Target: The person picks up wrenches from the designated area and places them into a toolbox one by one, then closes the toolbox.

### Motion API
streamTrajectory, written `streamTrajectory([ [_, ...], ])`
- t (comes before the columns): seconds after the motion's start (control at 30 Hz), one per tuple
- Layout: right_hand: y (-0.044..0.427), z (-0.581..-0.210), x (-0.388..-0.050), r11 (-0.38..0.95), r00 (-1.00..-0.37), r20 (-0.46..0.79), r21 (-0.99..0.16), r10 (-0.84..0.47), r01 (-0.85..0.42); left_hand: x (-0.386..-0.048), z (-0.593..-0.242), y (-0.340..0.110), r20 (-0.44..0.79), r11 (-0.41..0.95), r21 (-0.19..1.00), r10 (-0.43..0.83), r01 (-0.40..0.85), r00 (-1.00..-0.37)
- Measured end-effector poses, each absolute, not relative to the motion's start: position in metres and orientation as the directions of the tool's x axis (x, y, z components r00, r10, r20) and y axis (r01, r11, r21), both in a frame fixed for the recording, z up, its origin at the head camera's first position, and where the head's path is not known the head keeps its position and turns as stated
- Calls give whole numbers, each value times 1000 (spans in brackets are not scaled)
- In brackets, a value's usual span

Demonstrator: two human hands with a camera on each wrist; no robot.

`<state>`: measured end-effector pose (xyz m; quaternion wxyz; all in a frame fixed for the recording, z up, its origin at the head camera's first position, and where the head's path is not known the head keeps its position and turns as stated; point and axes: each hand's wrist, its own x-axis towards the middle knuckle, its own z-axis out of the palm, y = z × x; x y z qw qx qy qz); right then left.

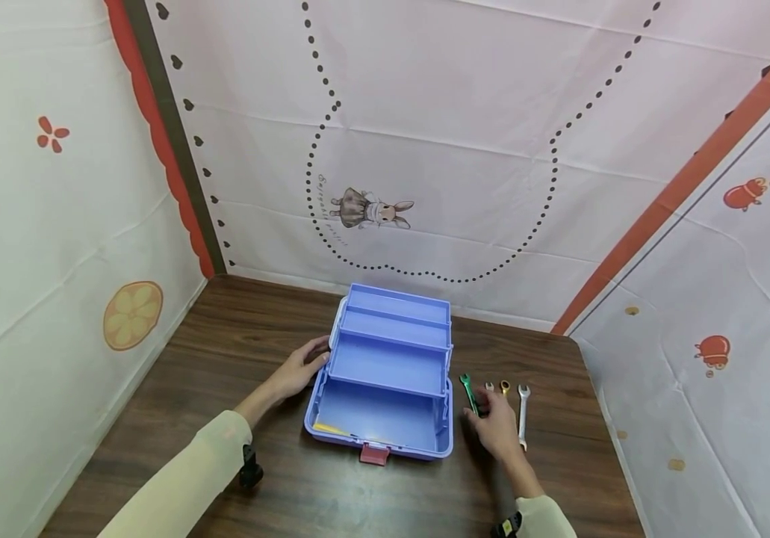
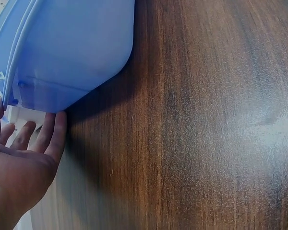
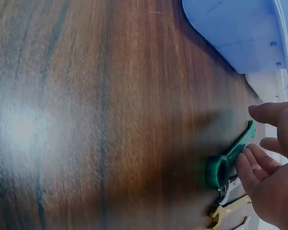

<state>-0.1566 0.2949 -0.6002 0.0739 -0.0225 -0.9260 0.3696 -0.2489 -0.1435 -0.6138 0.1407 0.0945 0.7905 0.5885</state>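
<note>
A blue toolbox stands open on the table, its trays raised at the back. My left hand touches its left side; in the left wrist view the fingertips of that hand rest at the box's lower corner, the thumb by the rim. To the right of the box lies a green wrench. Over this wrench is my right hand. The right wrist view has the fingers of the right hand beside the green wrench, thumb apart; whether they touch is hard to tell.
Right of the green wrench lie a gold wrench, a large silver wrench and a partly hidden small silver one. A yellow object lies in the box's front left. Printed cloth walls border the wooden table.
</note>
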Motion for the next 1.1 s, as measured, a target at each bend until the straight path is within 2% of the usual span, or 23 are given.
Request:
streamTrajectory([
  [0.57, 286, -620, -158, 787, -951, 283, -612, 124, -80, -246, -613, -142, -111, 281, 959, 311, -21, -944],
  [0.9, 283, -613, -164, 787, -977, 174, -617, 125, -9, -244, -613, -144, -113, 281, 959, 307, -23, -945],
  [1.1, 284, -617, -165, 793, -978, 164, -610, 130, 3, -243, -611, -143, -106, 298, 955, 314, -8, -944],
])
